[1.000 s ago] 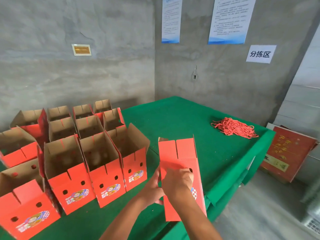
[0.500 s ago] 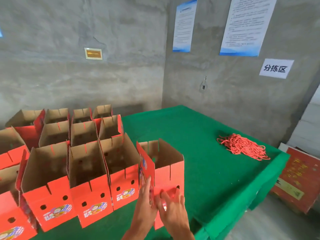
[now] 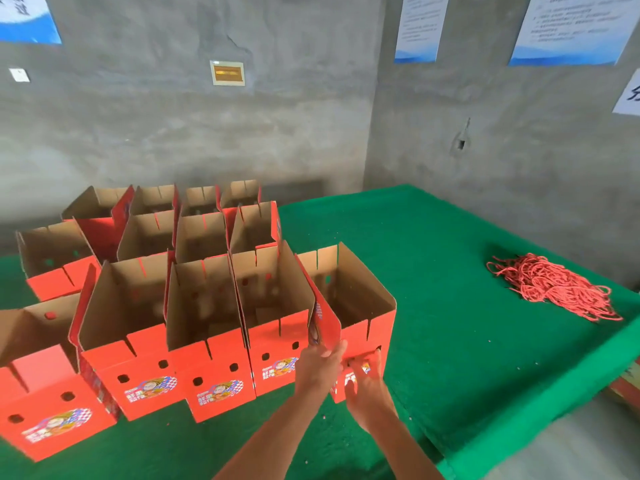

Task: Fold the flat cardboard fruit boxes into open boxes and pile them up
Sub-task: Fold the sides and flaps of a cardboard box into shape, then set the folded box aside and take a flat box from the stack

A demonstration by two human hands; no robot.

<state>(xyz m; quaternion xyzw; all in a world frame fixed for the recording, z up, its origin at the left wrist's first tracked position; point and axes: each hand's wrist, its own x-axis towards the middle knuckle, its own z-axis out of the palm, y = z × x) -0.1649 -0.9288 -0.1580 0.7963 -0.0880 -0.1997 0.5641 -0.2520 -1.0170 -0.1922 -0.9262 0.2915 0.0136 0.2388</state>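
Observation:
The newest red fruit box [image 3: 382, 325] stands open on the green table [image 3: 433, 258], at the right end of the front row of folded boxes [image 3: 214, 362]. Its brown inside faces up and its left flap leans against the neighbouring box. My left hand [image 3: 317, 370] presses flat on the box's front left corner, below that flap. Over on the front face, my right hand [image 3: 365, 384] has its fingers slightly bent near a round hole. Neither hand wraps round anything.
Several more open boxes stand in rows behind and to the left [image 3: 201, 233]. A heap of red cord [image 3: 554, 285] lies near the table's right edge. Printed cardboard shows on the floor at the far right [image 3: 628, 384]. Grey walls close in behind.
The box went from being held closed in front of me to standing open at the row's right end. Both hands stayed on its front. My view swung left.

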